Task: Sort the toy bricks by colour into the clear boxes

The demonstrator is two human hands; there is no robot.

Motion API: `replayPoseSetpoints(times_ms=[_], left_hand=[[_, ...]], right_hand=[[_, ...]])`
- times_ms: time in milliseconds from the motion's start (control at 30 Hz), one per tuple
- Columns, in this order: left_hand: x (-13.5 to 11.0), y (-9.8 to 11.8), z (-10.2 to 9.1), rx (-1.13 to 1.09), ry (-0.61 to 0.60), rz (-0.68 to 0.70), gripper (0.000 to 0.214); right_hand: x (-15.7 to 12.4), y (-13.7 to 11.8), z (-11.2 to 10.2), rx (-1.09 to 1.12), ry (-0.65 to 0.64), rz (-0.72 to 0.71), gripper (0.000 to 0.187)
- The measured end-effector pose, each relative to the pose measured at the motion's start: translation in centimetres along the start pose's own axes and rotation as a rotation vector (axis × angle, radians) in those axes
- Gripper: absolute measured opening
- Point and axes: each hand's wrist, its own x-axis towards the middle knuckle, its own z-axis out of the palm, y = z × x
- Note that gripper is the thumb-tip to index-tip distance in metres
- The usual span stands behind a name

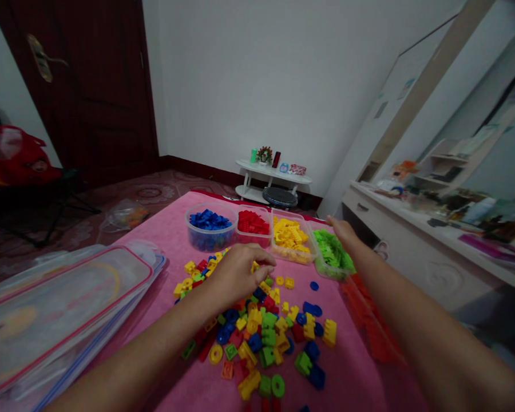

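My left hand is over the near side of a mixed pile of toy building blocks. Its fingers are bent and the thumb stands apart from them, with yellow showing through the gap; no held block can be made out. My right hand is at the far right edge of a clear container of green blocks. It is seen from the wrist side, so most fingers are hidden. In the pile, yellow, blue, green, red and orange pieces lie mixed together.
Beyond the pile stand a round tub of blue blocks, a box of red blocks and a box of yellow blocks. An orange-filled box lies under my right forearm. Stacked lids cover the left of the pink cloth.
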Motion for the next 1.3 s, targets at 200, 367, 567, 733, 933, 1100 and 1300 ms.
replayPoseSetpoints(times_ms=[200,367,567,733,933,1100,1300], left_hand=[[-0.2,0.5,0.1,-0.02,-0.106,-0.006,0.02],[-0.8,1.3,0.0,-0.072,-0.392,0.012,0.022],[-2.1,1.9,0.1,0.054,-0.672,0.122,0.039],[-2.8,2.3,1.7,0.155,-0.647,0.148,0.057],[-2.9,2.8,2.4,0.246,-0.602,0.088,0.039],[-2.3,1.8,1.2,0.099,-0.582,0.005,0.03],[-1.1,-0.9,1.0,-0.115,-0.422,-0.225,0.025]], right_hand=[[-2.7,-0.5,0.6,-0.029,-0.089,-0.051,0.033],[-6.6,-2.0,0.8,-0.014,-0.098,-0.153,0.03],[-16.3,-5.0,1.1,0.095,-0.568,-0.395,0.027],[-22.8,-6.3,-0.4,-0.343,-0.735,-0.552,0.014],[-24.1,-4.5,0.6,-0.51,-0.673,-0.557,0.019],[-24.3,-3.5,2.1,-0.5,-0.657,-0.545,0.017],[-24.4,-3.9,1.0,-0.32,-0.577,-0.532,0.014]])
